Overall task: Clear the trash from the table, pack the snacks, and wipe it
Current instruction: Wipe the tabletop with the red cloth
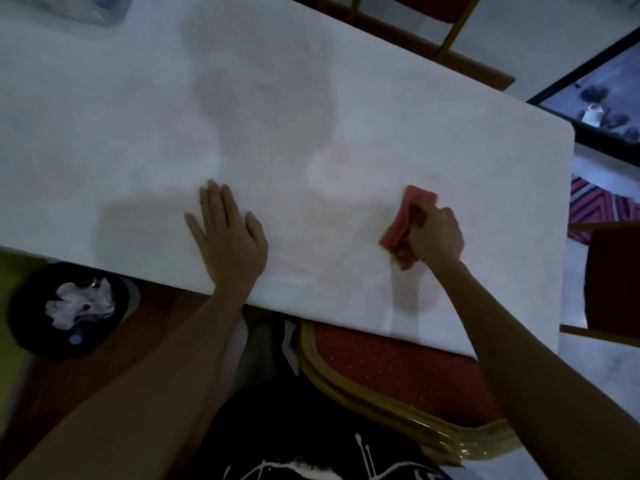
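Far left, below the near edge of the table (311, 98), I see a dark bin (24, 317) with crumpled pale trash (81, 303) inside, so I judge the clearing part done. A clear container (79, 6) sits at the far left corner of the tabletop, too blurred for me to tell what it holds.

Next comes my left hand (227, 237), palm down on the white top close to the near edge. Its fingers are straight and slightly spread, the thumb is out to the side, and it holds nothing (a brace, I take it).

Well apart to its right lies the cloth (398, 239), a red-pink wad pressed on the table. My right hand (434, 237) grips it, fingers curled round the bunched middle, with loose folds poking out ahead of the knuckles and below the fist.

I expect the cloth to be light, soft and limp. It has no stiffness of its own, so it wipes only where the fist bears down on it. The top looks smooth, so it should slide easily. Holding the gathered middle seems right; a grip on one corner would let the rest trail or fold under.

Furthest right, a red chair (381, 372) is tucked under the table.
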{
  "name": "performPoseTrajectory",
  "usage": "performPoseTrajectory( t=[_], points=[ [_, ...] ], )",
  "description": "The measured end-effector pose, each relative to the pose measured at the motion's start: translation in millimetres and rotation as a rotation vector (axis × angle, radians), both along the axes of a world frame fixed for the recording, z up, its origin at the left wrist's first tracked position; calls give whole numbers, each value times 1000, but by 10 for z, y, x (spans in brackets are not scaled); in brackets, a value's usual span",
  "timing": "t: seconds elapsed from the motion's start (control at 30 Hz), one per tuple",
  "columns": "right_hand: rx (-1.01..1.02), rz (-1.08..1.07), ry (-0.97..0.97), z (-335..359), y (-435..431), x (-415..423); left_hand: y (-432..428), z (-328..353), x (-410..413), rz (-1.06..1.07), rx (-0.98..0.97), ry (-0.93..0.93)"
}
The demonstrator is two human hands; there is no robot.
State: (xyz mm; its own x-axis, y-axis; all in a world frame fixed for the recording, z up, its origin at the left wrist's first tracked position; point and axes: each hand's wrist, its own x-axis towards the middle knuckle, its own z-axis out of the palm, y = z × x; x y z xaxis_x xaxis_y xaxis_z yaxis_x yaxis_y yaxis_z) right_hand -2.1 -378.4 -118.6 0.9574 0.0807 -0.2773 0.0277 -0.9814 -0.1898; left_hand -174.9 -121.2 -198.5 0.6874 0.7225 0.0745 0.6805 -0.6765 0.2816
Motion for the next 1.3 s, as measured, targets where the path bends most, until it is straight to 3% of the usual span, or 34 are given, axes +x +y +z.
performPoseTrajectory(
  t=[0.07,0.17,0.3,0.37,0.57,0.67,0.77,0.87,1.03,1.17,1.3],
  points=[
    [8,-103,1,-37,170,-110,-1,2,9,-3,3,-5],
    [56,7,-41,-179,719,-637,-5,-9,3,3,-1,-28],
    [164,577,-51,-158,1171,-1204,16,-19,23,8,4,-13],
    [123,723,-102,-141,1056,-1051,12,-26,20,7,2,2],
    [38,113,-122,-178,379,-184,18,-30,23,-3,8,20],
    [101,-29,-72,-262,626,-313,12,-46,28,0,39,18],
    [180,113,9,-359,1168,-780,5,-100,5,8,118,-52],
    [283,375,-32,-399,1556,-1112,27,-164,-14,-41,180,-61],
    [284,813,-231,-568,1466,-496,100,-145,-14,-70,133,-59],
    [151,537,-400,-627,1267,720,259,-105,-93,-158,95,-39],
    [252,305,-310,-563,1456,1013,527,-99,-91,-261,113,23]
  ],
)
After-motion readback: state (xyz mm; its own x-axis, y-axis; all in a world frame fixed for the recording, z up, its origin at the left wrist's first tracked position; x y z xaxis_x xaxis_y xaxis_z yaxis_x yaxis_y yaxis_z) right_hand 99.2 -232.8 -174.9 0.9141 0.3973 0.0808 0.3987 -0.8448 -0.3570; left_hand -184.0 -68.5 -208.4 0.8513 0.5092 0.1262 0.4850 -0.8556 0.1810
